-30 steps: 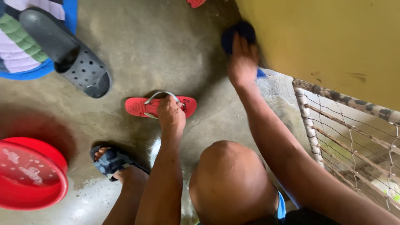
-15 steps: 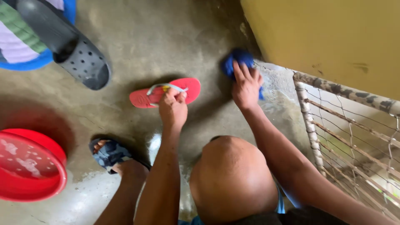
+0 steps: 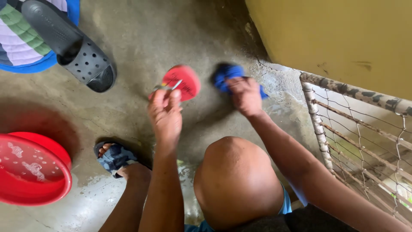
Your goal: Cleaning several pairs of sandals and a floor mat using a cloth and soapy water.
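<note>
My left hand (image 3: 165, 112) grips a red flip-flop (image 3: 182, 80) by its strap and holds it lifted, tilted toward me, above the wet concrete floor. My right hand (image 3: 245, 95) is closed on a blue scrubbing cloth or sponge (image 3: 227, 74), just to the right of the flip-flop; the two look close, and I cannot tell if they touch. My knee (image 3: 236, 180) is bent below both hands.
A red basin (image 3: 32, 169) with soapy water sits at the lower left. A black perforated clog (image 3: 71, 45) lies at the upper left beside a striped mat with a blue rim (image 3: 19, 41). My sandalled foot (image 3: 115, 158) rests on the floor. A yellow wall (image 3: 334, 38) and wire fence (image 3: 360, 133) close off the right.
My left hand lifted the red flip-flop off the floor and tilted it up. My right hand brought the blue cloth down and left, next to the flip-flop.
</note>
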